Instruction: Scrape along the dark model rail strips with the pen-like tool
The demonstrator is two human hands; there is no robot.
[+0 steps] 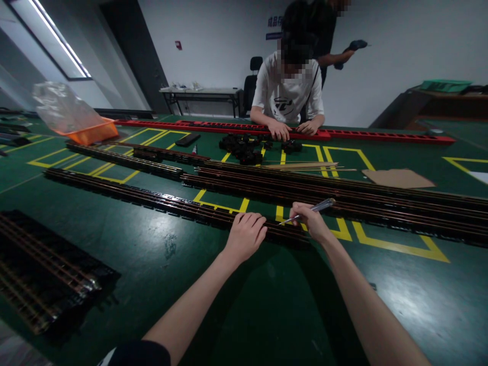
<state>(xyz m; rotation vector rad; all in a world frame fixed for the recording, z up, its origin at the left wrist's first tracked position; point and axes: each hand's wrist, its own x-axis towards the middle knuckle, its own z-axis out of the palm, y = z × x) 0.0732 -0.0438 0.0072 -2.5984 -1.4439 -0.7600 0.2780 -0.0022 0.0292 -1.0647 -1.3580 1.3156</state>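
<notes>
My left hand [247, 235] lies over a long black rail [168, 201] with copper-coloured strips, its fingers closed together round the near part of it. My right hand [309, 219] grips a slim screwdriver [324, 205] with a see-through handle. The screwdriver's thin shaft slants down to the left, and its tip is at the rail, just right of my left hand. Whether the tip touches a strip is too small to tell. Beyond my hands lies a row of similar long black rails [366, 203].
Another bundle of rails [49, 269] lies at the near left. Across the green table [160, 274], a co-worker in a white shirt [287, 94] handles small black parts [244, 147] beside a red rail [389, 136]. An orange bin [93, 133] and brown cardboard [398, 178] are also there.
</notes>
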